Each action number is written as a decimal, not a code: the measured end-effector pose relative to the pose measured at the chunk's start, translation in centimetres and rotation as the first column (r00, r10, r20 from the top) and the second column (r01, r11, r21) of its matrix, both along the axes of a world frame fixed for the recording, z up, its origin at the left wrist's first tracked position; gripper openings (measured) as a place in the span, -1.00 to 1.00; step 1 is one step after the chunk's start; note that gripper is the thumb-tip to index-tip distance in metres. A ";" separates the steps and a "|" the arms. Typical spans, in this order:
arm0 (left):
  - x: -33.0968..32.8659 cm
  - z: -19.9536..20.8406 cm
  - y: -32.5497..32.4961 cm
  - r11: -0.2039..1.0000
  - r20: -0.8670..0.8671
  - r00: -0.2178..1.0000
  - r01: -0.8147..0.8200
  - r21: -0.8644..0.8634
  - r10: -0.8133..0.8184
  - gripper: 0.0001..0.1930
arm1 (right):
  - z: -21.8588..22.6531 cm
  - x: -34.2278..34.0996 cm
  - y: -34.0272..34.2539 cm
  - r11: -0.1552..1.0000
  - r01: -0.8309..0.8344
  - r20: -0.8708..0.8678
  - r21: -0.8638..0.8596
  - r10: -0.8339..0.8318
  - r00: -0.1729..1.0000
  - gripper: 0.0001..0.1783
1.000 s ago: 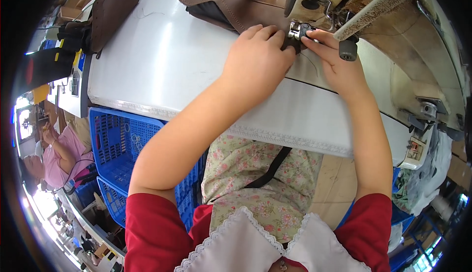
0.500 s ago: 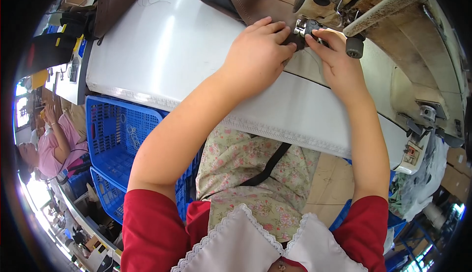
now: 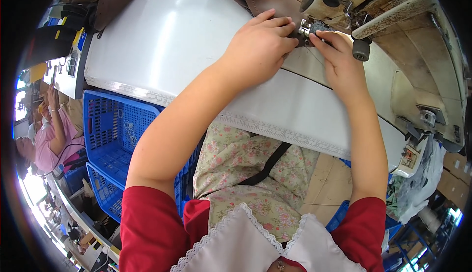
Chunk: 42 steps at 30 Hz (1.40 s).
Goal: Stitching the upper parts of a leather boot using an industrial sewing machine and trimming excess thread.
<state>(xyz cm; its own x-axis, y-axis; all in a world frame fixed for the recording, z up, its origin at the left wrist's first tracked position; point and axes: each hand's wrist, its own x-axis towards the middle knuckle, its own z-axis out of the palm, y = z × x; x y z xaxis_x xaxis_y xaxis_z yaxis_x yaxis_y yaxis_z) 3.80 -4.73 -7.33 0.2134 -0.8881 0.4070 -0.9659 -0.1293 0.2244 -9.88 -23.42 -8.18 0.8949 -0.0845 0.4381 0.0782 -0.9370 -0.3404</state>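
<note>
A brown leather piece (image 3: 269,2) with stitched lines, punched holes and a dark lining lies at the far side of the white table, under the sewing machine (image 3: 393,31). My left hand (image 3: 260,45) rests over its near edge, fingers bent and thumb close to the metal presser foot (image 3: 306,28). On the foot's other side, my right hand (image 3: 340,65) has thumb and index finger brought together right beside it. What those fingertips hold, if anything, is hidden. The needle point cannot be made out.
Blue plastic baskets (image 3: 101,146) stand below the table's left edge, one with pale loops inside. Another brown leather piece (image 3: 117,0) lies at the far left. A ruler strip (image 3: 275,133) runs along the near edge. A person in pink (image 3: 51,141) sits at left.
The leather piece has shifted right and away from me, and less of it shows at the top. Both hands stay close to the presser foot. The whole view has moved slightly.
</note>
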 end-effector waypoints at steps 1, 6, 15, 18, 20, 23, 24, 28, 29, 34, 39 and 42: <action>0.0 0.0 0.0 1.000 0.006 1.000 0.001 0.003 -0.001 -0.74 | 0.0 0.0 0.0 1.000 -0.001 -0.001 0.000 0.001 1.000 -0.53; 0.3 0.0 -0.2 1.000 0.002 1.000 0.006 -0.007 -0.006 -0.73 | 0.1 0.0 0.1 1.000 0.004 0.009 -0.010 -0.004 1.000 -0.53; 0.9 -0.5 -0.5 0.999 0.000 1.000 -0.004 -0.048 0.004 -0.71 | 0.0 0.2 0.3 0.999 0.027 -0.007 -0.030 -0.027 1.000 -0.52; 1.1 -0.5 -0.6 0.999 -0.030 1.000 -0.006 -0.035 0.005 -0.72 | 0.1 0.3 0.2 0.999 0.014 -0.003 -0.038 -0.014 1.000 -0.52; 1.3 -0.5 -0.6 1.000 -0.066 0.998 -0.006 -0.016 0.005 -0.73 | -0.1 0.3 0.3 0.999 0.023 -0.006 -0.031 -0.023 1.000 -0.51; 1.7 -0.5 -0.8 1.000 -0.061 0.998 0.015 -0.021 -0.016 -0.73 | -0.2 0.2 0.3 0.999 0.035 -0.002 -0.035 -0.035 0.999 -0.51; 1.8 -0.5 -0.8 1.000 -0.068 0.998 0.016 -0.017 -0.017 -0.73 | -0.2 0.3 0.3 0.999 0.036 0.004 -0.039 -0.036 0.999 -0.51; 1.9 -0.8 -0.8 0.998 -0.052 0.998 0.020 -0.062 -0.023 -0.69 | -0.1 0.3 0.5 0.999 0.044 -0.010 -0.028 -0.044 0.999 -0.51; 1.8 -0.9 -0.7 0.998 -0.051 0.998 0.020 -0.061 -0.023 -0.69 | 0.0 0.3 0.6 0.999 0.045 -0.018 -0.024 -0.046 0.999 -0.50; 1.5 -1.3 -1.0 0.995 -0.050 0.999 0.003 -0.099 -0.008 -0.66 | -0.1 0.2 0.5 0.998 0.057 -0.022 -0.028 -0.058 0.998 -0.49; 1.3 -1.3 -0.9 0.995 -0.076 0.997 -0.001 -0.099 -0.006 -0.75 | -0.2 0.1 0.5 0.997 0.055 -0.020 -0.053 -0.056 0.998 -0.46; 1.3 -1.3 -0.9 0.994 -0.082 0.997 -0.004 -0.106 -0.005 -0.74 | -0.3 0.1 0.6 0.997 0.062 -0.035 -0.054 -0.064 0.997 -0.44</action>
